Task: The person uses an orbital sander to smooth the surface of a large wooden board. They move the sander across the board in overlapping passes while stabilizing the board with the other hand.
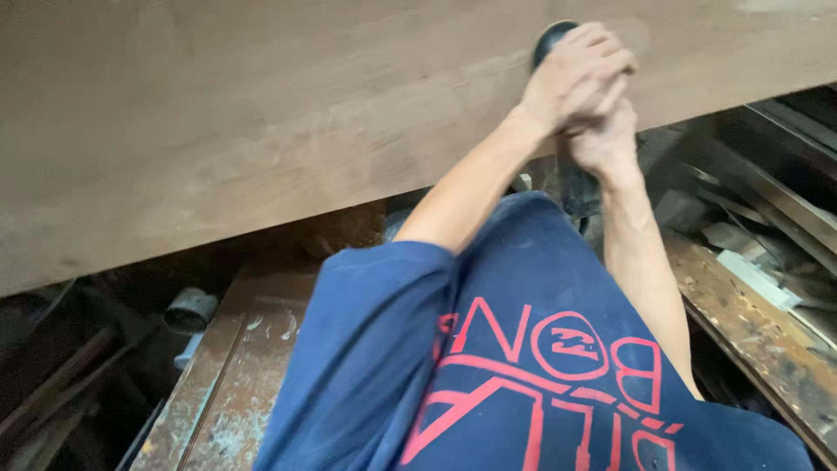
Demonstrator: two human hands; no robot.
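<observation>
A large brown wooden board [261, 113] fills the upper part of the view, its surface dusty and smooth. My left hand [577, 74] reaches out over the board and is closed on top of a dark round tool [549, 39], of which only a black curved edge shows. My right hand [608, 139] is clasped just below and against the left hand, near the board's lower edge, its fingers closed around the same tool. Most of the tool is hidden by both hands. My dark blue shirt [523, 366] with red print covers the lower middle.
Below the board lies a worn, paint-stained wooden plank [235, 366] at lower left and another stained plank [758, 331] at right. Offcuts and metal bars [767, 209] are piled at the right. A pale cylindrical object [190, 310] sits in the dark clutter at left.
</observation>
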